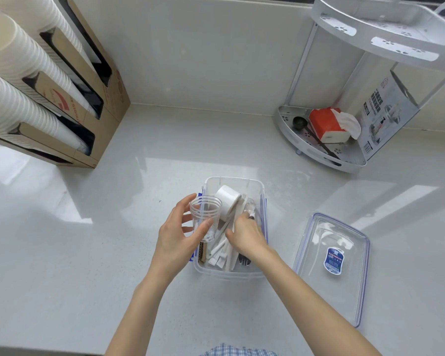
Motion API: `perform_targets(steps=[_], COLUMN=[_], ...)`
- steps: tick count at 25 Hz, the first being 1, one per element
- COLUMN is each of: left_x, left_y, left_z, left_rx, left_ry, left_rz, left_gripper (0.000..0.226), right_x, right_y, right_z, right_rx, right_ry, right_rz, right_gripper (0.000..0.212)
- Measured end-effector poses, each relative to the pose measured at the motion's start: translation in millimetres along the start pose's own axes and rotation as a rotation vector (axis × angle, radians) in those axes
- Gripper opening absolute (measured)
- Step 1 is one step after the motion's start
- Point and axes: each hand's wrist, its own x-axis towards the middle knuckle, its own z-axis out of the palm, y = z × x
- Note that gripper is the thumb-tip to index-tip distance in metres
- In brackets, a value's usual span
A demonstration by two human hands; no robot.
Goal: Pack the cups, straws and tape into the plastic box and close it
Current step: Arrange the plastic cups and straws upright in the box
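Clear plastic dominates the near middle of the pale desk, where a person's two bare hands work over an open plastic box (249,274) with its long axis running from the near edge toward the back wall. The left hand (176,242) holds a transparent cup (206,218) upright, mouth up, its fingers (203,227) curled round the cup's wall, poised over the box's left rim. The cup's long axis is near vertical, tipped slightly; it sits directly in the left hand and just left of the free space inside, so lowering it to the right and down looks like the coming move. The right hand (247,233) reaches into the box, fingers bent down among the wrapped straws (222,249), which lie lengthwise along the box, ends toward the near wall; whether it grips anything cannot be told. Close by its fingertips a second clear cup (249,208) seems to lie against the right wall. Farther in, a white tape roll (226,199) rests on edge at the far end. The lid (332,263) lies flat on the desk, well apart to the right, nearer the right hand.
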Motion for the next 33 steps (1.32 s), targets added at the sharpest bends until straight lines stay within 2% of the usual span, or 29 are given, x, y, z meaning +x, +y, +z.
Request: perform_targets(steps=[4,8,13,19,24,29,33], left_x=[-0.9,-0.6,0.3,1.0,1.6,1.4,1.1], left_y=[2.4,1.1,-3.6,-1.8,1.1,1.0,2.7], left_z=[1.0,1.0,-0.1,3.1,3.2,5.3,7.2], left_rx=[-0.014,-0.03,-0.002,-0.013,-0.017,-0.017,0.006], left_ry=[-0.02,-0.021,-0.008,-0.021,-0.026,-0.023,-0.022], left_rz=[0.018,0.002,-0.001,-0.008,0.007,0.004,0.009], left_gripper=[0.045,0.046,0.051,0.049,0.047,0.049,0.05], right_x=[0.0,5.2,9.6,15.1,8.1,-5.5,-8.9], right_y=[-3.3,-9.3,-12.9,-6.0,-4.5,7.1,13.5], right_z=[8.0,16.4,28.6,23.0,18.9,17.0,12.9], right_rx=[-0.052,-0.157,-0.271,-0.272,-0.396,-0.381,-0.483], right_ry=[-0.027,0.008,0.085,0.085,0.104,0.177,0.067], right_rz=[0.085,0.113,0.11,0.06,0.044,-0.198,-0.332], right_gripper=[0.06,0.083,0.091,0.078,0.071,0.048,0.035])
